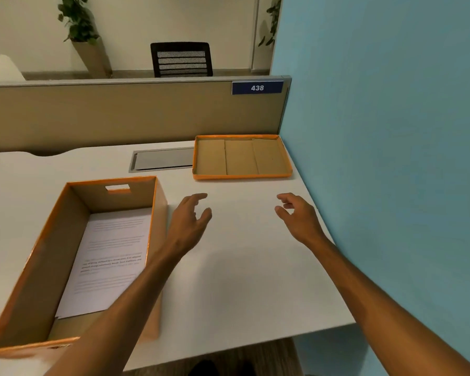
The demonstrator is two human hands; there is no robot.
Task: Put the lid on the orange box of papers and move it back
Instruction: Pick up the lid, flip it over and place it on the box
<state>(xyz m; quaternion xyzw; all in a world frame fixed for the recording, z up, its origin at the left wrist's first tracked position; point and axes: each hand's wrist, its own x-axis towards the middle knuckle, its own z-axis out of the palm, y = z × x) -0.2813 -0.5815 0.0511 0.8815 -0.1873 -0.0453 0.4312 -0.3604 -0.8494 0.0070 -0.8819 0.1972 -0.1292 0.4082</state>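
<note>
We see an open orange-edged brown cardboard box (52,267) standing on the white desk (242,267) at about eight o'clock from the middle of the view, a handle slot cut in its far wall. A stack of white printed paper sheets (111,256) lies flat on its floor, pushed toward the right wall.

The shallow orange cardboard lid (242,157) lies upside down, brown inside facing up, at about one o'clock, near the far right corner of the desk and close to the blue wall (391,131). It is well apart from the box. Just beside its left edge sits a grey recessed cable hatch (163,159).

Our left hand (187,221) hovers above the bare desk just right of the box, at about twelve o'clock of the box's right wall, fingers spread and holding nothing. Our right hand (296,215) hovers at about three o'clock from it, fingers loosely curled and apart, also empty. Both lie between us and the lid, touching neither it nor the box.

Behind the beige partition (120,115) bearing a blue "438" plate (257,87) stand a black mesh chair (181,59) and a potted plant (82,31).
</note>
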